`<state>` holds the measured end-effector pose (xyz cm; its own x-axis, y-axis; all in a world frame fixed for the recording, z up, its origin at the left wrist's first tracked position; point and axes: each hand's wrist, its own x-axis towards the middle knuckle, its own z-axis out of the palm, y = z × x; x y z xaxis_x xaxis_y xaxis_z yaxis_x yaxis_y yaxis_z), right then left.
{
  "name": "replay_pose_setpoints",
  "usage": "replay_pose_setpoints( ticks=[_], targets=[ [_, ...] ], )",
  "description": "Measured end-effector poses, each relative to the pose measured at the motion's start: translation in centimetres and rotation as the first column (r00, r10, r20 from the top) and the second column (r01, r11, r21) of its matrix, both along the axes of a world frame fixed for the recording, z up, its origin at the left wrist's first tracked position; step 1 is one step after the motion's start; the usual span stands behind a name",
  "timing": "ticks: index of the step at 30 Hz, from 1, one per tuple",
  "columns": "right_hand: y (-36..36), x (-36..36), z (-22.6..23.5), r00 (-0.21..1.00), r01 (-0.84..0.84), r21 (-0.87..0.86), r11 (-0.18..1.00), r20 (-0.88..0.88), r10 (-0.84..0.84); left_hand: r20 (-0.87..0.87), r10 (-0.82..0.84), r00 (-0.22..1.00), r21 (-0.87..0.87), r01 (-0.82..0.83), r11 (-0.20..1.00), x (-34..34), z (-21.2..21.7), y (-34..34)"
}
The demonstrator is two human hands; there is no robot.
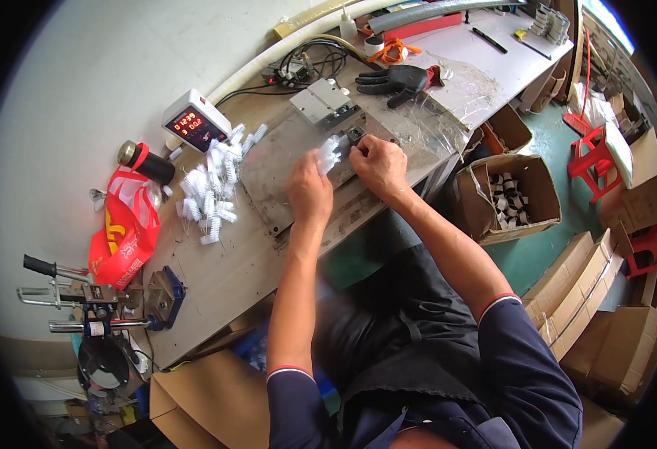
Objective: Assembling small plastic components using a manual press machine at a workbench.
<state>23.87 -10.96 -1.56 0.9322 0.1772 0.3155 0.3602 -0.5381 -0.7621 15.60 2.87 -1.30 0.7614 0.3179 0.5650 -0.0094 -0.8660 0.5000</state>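
Note:
My left hand (310,193) is closed around a bunch of small white plastic parts (329,153) that stick out above its fingers. My right hand (377,163) is beside it, fingers curled and pinching at a small dark fixture (354,135) on a grey metal plate (269,168). Both hands rest over this plate on the workbench (231,262). A loose pile of the same white parts (212,187) lies to the left of the plate.
A white counter box with red digits (195,120), a black glove (396,81), a red bag (126,228), a grey metal block (321,101) and a hand tool rig (96,307) surround the plate. An open carton of white parts (512,198) and red stools (594,161) stand on the floor at right.

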Motion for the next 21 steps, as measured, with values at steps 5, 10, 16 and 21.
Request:
replay_pose_setpoints(
  ticks=[5, 10, 16, 21],
  targets=[
    [-0.1, -0.1, 0.1, 1.000, -0.008, 0.022, 1.000, 0.002, 0.008, -0.037, 0.039, 0.999, 0.104, -0.035, 0.994, 0.3, 0.0, -0.7],
    [-0.6, -0.2, 0.5, 0.999, -0.012, 0.105, 0.994, -0.049, 0.017, -0.087, 0.000, 0.996, 0.184, 0.016, 0.983, 0.2, 0.2, -1.1],
    [-1.2, -0.1, 0.7, 0.996, 0.012, 0.254, 0.967, -0.088, 0.011, -0.147, 0.094, 0.985, 0.260, -0.053, 0.964, -1.0, 0.6, -1.3],
    [-0.3, 0.1, 0.7, 0.999, 0.012, 0.233, 0.972, -0.037, -0.004, -0.105, 0.288, 0.952, -0.146, -0.301, 0.942, -5.5, -1.3, 4.8]
  ],
)
